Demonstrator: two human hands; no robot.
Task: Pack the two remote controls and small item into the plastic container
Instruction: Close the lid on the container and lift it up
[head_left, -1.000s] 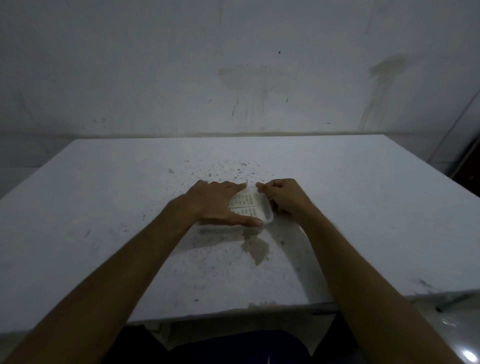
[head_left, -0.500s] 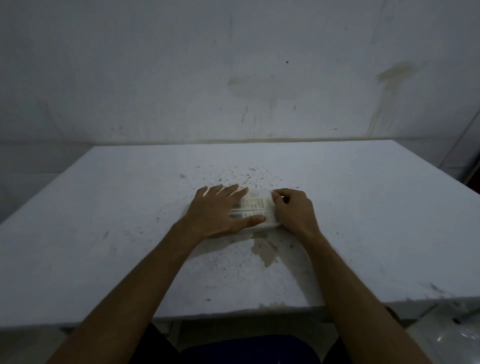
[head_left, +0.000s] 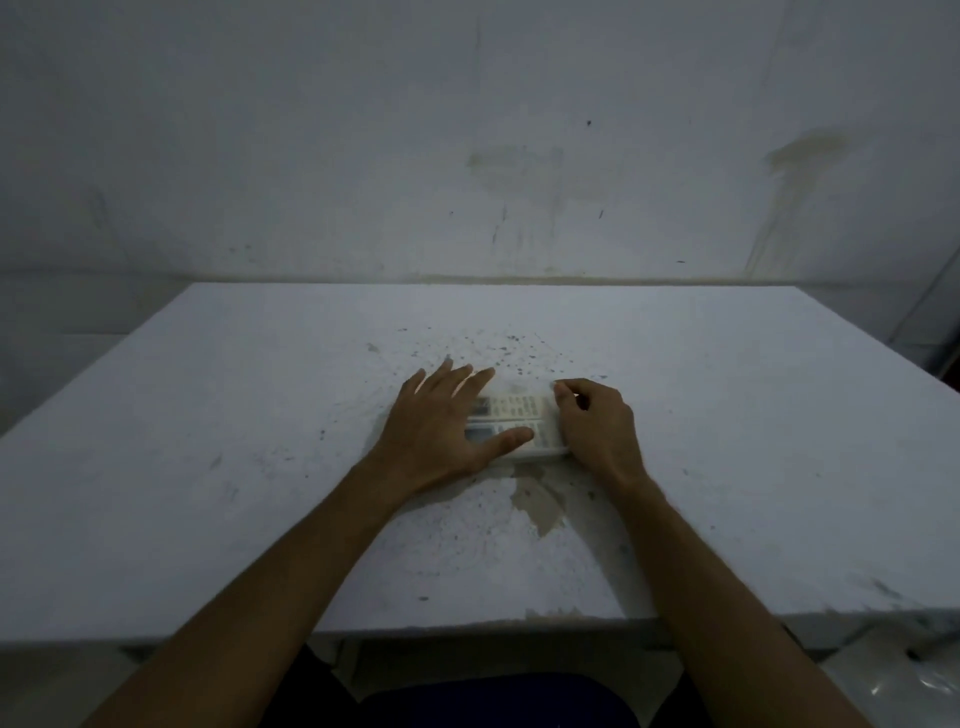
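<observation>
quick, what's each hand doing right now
Left hand: open, fingers spread flat on top of the plastic container.
Right hand: curled around the container's right end; a firm grip cannot be told.

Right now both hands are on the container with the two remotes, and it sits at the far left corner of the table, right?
Not quite. The head view shows the container near the table's middle, not its far left corner. Both the left hand and right hand are on it.

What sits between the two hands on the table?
Head view: the container with two remotes side by side, between left hand and right hand.
</observation>
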